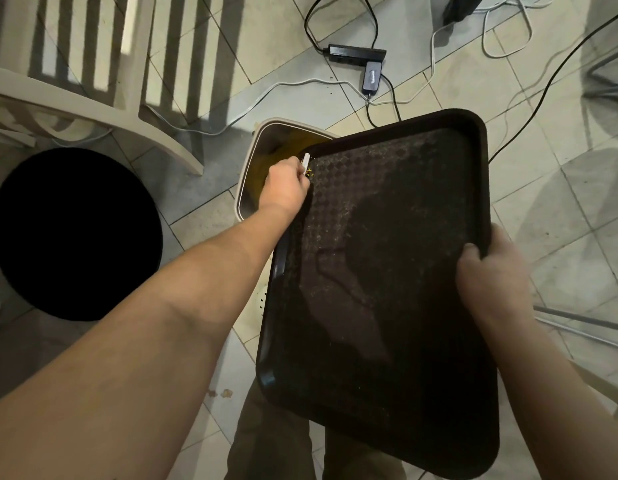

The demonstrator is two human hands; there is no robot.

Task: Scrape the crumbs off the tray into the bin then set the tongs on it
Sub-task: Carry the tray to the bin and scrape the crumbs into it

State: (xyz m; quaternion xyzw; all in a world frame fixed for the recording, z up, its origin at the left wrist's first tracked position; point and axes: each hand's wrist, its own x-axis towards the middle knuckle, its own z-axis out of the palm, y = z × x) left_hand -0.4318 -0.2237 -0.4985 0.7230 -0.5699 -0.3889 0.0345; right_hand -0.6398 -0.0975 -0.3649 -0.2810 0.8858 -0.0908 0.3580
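tray (387, 271): stiff, light, best held by rim | over bin (262, 140) | gripped by right hand (491, 271) | small white scraper (306, 161) pinched by left hand (287, 183)

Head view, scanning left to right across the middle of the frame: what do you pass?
Black round stool → left hand gripping a white scraper → the crumbs → dark tray → right hand gripping the tray's right rim.

Both forearms (183, 306) bare, no sleeves in view; olive-brown trousers (269, 441) on legs below
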